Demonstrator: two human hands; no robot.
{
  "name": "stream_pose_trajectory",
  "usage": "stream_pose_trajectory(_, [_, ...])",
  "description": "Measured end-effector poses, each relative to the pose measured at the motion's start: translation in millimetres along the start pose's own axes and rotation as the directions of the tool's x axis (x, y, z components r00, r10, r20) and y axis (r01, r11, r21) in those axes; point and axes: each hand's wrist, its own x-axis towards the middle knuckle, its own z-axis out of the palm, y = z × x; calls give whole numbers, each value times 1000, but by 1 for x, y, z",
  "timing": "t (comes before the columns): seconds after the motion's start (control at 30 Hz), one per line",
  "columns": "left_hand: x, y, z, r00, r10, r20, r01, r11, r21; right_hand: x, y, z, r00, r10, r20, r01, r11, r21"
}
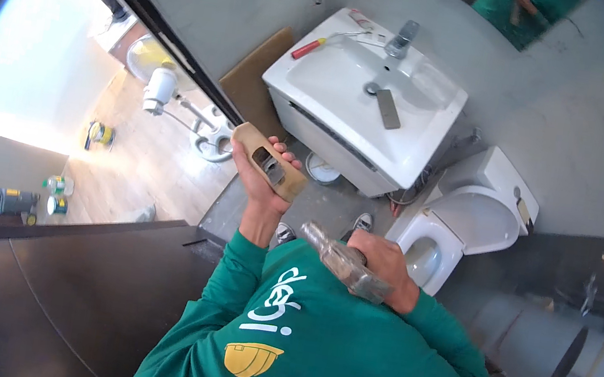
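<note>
Far L, thru the opening, a yellow tub [101, 133] stood on the wood floor, w/ a dark brown panel [63, 294] in the foreground below. Next came the L hand [259, 189], out in front of the body, closed round a wooden hand plane [269, 163]: thumb on one side, fingertips curled over the other, slot facing the cam. Its long axis ran upper L to lower R in view, lower R end pointing roughly twd the R hand's side.

Beyond it, a red-handled tool [307, 50] lay on the L rim of the white sink [298, 80].

R of the plane & closer to the chest was the hammer [344, 260], its worn metal head slanting approx. the same way as the plane, so the two sat nearly parallel, w/ a clear gap btwn. Upper L end of the head was the part nearest the plane; no contact. Above, a grey slab [388, 109] lay in the basin.

The R hand [389, 269] was clamped on the hammer close behind the head; handle mostly hidden, so grip detail n/a. Hands were apart, L one farther fwd. Far R: white toilet [455, 245], lid up.
</note>
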Motion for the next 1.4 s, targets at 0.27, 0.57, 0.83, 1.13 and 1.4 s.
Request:
stream_pose_trajectory(0.27, [9, -9, -13, 999, -28, -35, 30, 998, 57, 0, 12, 12, 998, 62, 26, -59, 992, -112])
stream_pose_trajectory(0.57, [20, 3, 1, 999, -10, 49, 6, 997, 78, 0, 1, 7, 975, 175, -137, -191, 975, -117])
stream_pose_trajectory(0.83, [-1, -13, 37, 1000, -23, -1, 23, 997, 67, 7, 1, 18, 994, -1, -113, -23, 978, -206])
stream_pose_trajectory(1.13, [-1, -11, 21, 999, -33, 33, 32, 999, 29, -14, -4, 0, 991, 29, -128, -39, 996, -76])
stream_pose_trajectory(1.4, [0, 0, 10, 1000, -16, 24, 16, 1000, -21, 5, 28, 30, 943, 328, 52, -305, 918, -256])
